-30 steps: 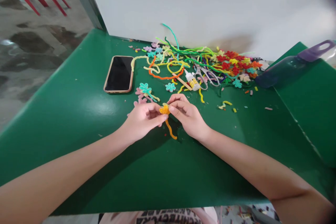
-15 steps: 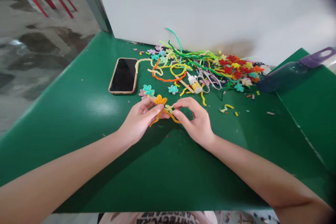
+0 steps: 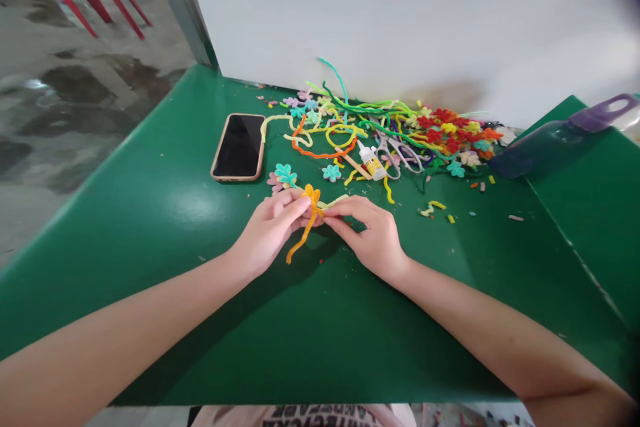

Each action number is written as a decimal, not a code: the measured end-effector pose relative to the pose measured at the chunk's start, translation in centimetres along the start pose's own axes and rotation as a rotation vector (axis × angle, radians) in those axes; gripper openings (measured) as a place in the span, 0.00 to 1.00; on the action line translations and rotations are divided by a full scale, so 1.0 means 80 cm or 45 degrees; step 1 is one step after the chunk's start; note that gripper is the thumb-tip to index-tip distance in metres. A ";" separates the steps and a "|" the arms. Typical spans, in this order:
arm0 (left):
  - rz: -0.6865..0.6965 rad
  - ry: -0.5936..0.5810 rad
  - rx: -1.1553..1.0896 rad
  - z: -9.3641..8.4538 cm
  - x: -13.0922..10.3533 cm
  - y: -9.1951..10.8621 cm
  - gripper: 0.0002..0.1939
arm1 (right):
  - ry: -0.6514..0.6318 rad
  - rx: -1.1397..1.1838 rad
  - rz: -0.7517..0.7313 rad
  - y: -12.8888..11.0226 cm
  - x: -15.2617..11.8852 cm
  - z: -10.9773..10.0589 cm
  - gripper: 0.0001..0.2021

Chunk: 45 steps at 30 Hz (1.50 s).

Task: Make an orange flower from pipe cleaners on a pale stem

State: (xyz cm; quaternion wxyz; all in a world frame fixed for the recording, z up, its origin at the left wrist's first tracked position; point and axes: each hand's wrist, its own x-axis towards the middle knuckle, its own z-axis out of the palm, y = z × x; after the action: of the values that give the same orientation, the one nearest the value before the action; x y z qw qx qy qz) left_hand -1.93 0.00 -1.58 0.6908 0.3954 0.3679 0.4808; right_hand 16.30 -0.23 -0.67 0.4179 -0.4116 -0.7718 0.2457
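Note:
Between thumb and fingers, my left hand [image 3: 273, 223] pinches an orange pipe-cleaner flower [image 3: 311, 196] with a loose tail hanging toward the table. My right hand [image 3: 367, 230] is closed at its fingertips on the orange pipe cleaner just right of the flower. A pale yellow pipe cleaner [image 3: 334, 203] sticks out beside the flower, above my right fingertips. Just past my left hand are a turquoise pipe-cleaner flower [image 3: 285, 174] and a pink one [image 3: 274, 181], partly hidden. The fingers cover where the orange and yellow strands meet.
A phone [image 3: 240, 147] lies at the left on the green table [image 3: 165, 227]. Farther back are a glue bottle [image 3: 371, 163], scissors [image 3: 400, 153], a wooden stick [image 3: 354, 164] and a heap of pipe cleaners and flowers [image 3: 443, 127]. A purple-lidded bottle [image 3: 545, 140] lies at the right.
The orange flower has turned and its tail now hangs lower to the front. My right fingertips have moved from the pale yellow strand to the orange one, closer to my left hand.

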 end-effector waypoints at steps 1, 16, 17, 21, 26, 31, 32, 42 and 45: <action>0.001 -0.002 0.000 0.000 0.000 0.001 0.08 | 0.006 -0.004 -0.002 0.000 0.000 0.000 0.05; -0.085 0.010 0.061 -0.001 0.001 0.000 0.06 | 0.073 -0.097 0.000 0.004 -0.002 -0.001 0.07; -0.088 0.003 0.061 -0.001 0.001 0.000 0.06 | 0.069 -0.099 -0.004 0.004 -0.002 -0.001 0.07; -0.058 -0.005 0.099 -0.002 0.001 0.000 0.07 | 0.057 -0.109 -0.040 0.003 -0.001 -0.002 0.08; -0.033 -0.027 0.274 -0.004 -0.001 0.001 0.09 | 0.072 -0.149 -0.137 0.002 -0.001 -0.002 0.06; -0.034 0.010 0.390 -0.003 -0.002 0.001 0.10 | 0.105 -0.243 -0.285 0.001 0.002 -0.004 0.05; -0.027 0.024 0.395 -0.002 -0.002 0.001 0.10 | 0.115 -0.265 -0.315 0.001 0.003 -0.004 0.05; -0.047 0.019 0.605 0.001 -0.004 0.007 0.11 | 0.205 -0.487 -0.415 0.006 0.008 -0.012 0.07; -0.053 0.026 0.609 0.004 -0.004 0.007 0.10 | 0.261 -0.562 -0.418 0.005 0.010 -0.011 0.08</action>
State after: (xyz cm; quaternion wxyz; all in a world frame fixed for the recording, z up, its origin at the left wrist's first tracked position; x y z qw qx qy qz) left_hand -1.97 -0.25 -0.89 0.5835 0.5352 0.4862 0.3696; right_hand 16.95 0.67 -0.13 0.4282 -0.3847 -0.8166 -0.0419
